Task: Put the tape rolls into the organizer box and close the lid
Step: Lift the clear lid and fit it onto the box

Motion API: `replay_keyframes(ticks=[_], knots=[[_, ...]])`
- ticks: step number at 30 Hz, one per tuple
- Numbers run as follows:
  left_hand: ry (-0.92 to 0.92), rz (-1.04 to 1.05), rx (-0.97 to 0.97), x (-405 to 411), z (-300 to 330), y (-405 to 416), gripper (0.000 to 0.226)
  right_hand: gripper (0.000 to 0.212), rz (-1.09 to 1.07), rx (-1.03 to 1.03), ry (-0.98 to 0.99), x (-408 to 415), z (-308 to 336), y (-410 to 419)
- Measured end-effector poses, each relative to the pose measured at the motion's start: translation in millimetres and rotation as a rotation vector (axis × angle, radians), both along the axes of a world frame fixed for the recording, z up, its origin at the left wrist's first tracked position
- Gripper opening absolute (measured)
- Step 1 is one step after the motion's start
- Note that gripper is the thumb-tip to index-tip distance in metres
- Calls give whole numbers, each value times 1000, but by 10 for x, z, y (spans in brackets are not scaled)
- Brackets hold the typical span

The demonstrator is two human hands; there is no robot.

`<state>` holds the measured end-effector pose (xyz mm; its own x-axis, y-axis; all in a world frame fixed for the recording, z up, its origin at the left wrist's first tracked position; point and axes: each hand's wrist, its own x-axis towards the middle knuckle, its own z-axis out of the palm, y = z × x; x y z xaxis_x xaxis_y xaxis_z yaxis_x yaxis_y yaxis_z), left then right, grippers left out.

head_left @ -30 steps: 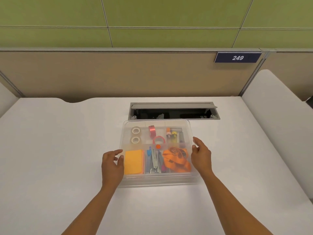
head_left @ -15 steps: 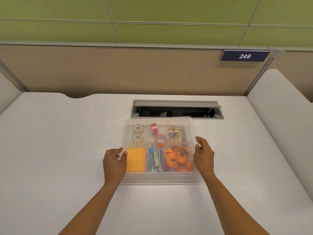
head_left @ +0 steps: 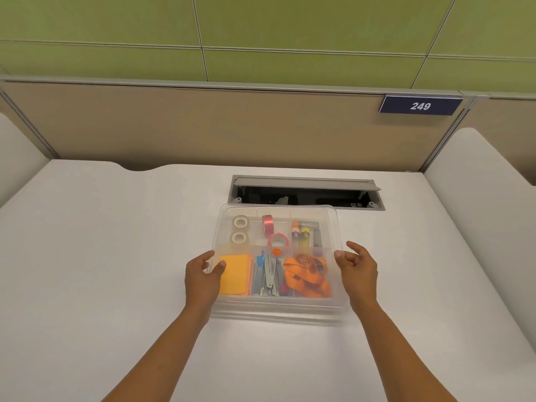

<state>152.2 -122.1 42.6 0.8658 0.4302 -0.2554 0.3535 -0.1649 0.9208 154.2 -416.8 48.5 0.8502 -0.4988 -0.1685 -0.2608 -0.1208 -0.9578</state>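
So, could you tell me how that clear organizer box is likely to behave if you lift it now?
The organizer box looks like thin clear plastic, so it may flex. The left hand and right hand flank its smooth walls, probably slippery. Loose tape rolls inside could shift.

The organizer box (head_left: 278, 310) sits on the bench (head_left: 116, 256), with its lid (head_left: 333, 224) on top. Behind the box is a slot (head_left: 307, 195) in the bench. In the box, the tape rolls (head_left: 240, 229) lie at the back left. The left hand (head_left: 203, 281) is at the box's left side, the right hand (head_left: 359, 271) at its right.
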Motion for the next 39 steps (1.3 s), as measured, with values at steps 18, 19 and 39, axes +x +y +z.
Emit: replay_keyframes(ticks=[18,19,39], knots=[[-17,-42,122,99,95,128,24,32,3,106,-24,126,21,9],[-23,-51,121,114,90,126,23,33,8,63,-11,144,5,19],[-35,-70,222,40,-97,86,32,33,147,-355,73,205,-220,100]])
